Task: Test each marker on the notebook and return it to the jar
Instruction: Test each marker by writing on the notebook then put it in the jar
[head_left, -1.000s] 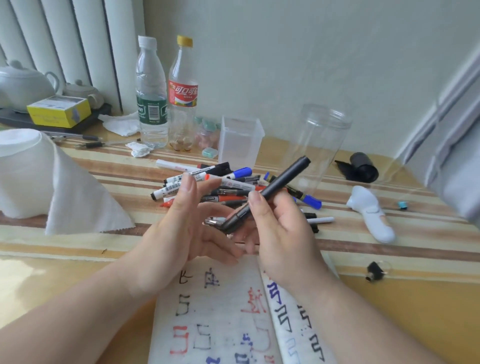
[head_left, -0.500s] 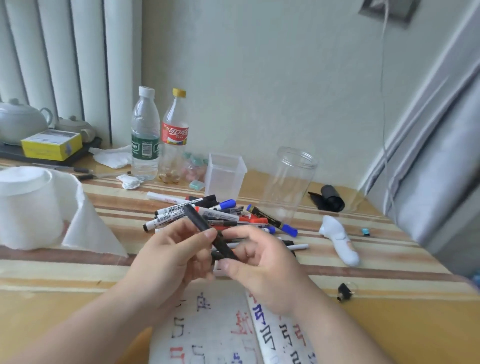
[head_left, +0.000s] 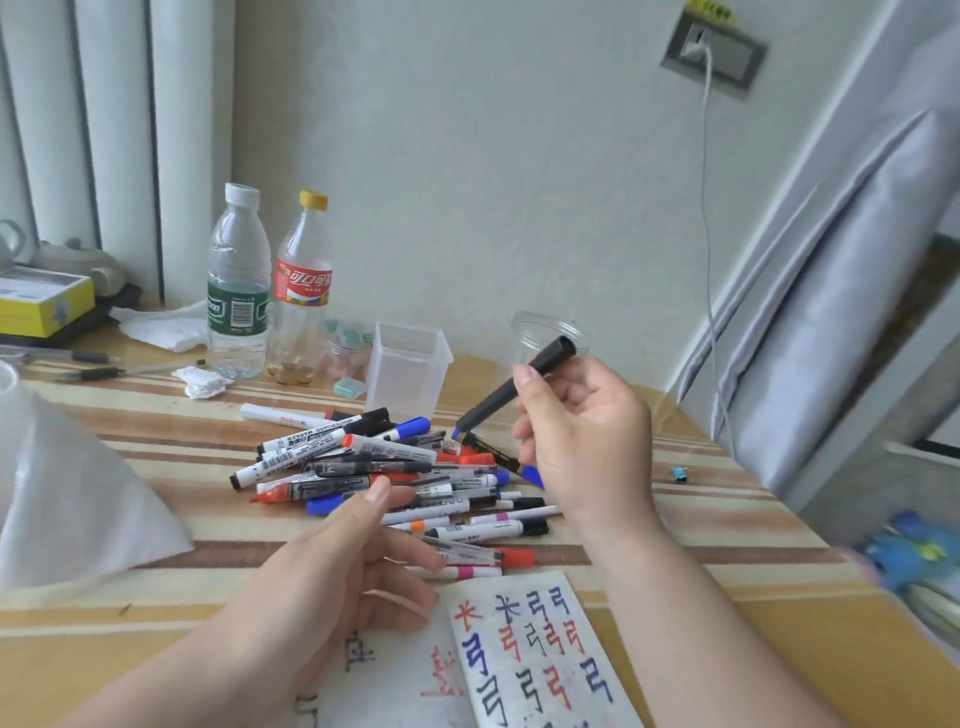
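Striped bench (head_left: 727, 525) against a pale wall, marker pile (head_left: 395, 478) mid-surface. Right hand (head_left: 587, 441) pinching a black marker (head_left: 511, 392), tilted before the clear jar (head_left: 550, 332). Left hand (head_left: 353, 566) open, empty, beside the notebook (head_left: 524, 654). Jar body mostly hidden; notebook cut off below.

Black marker (head_left: 519, 387) tilted, raised before clear jar (head_left: 551, 332); marker pile (head_left: 395, 467) on tabletop; notebook (head_left: 524, 654) open, scribbled.
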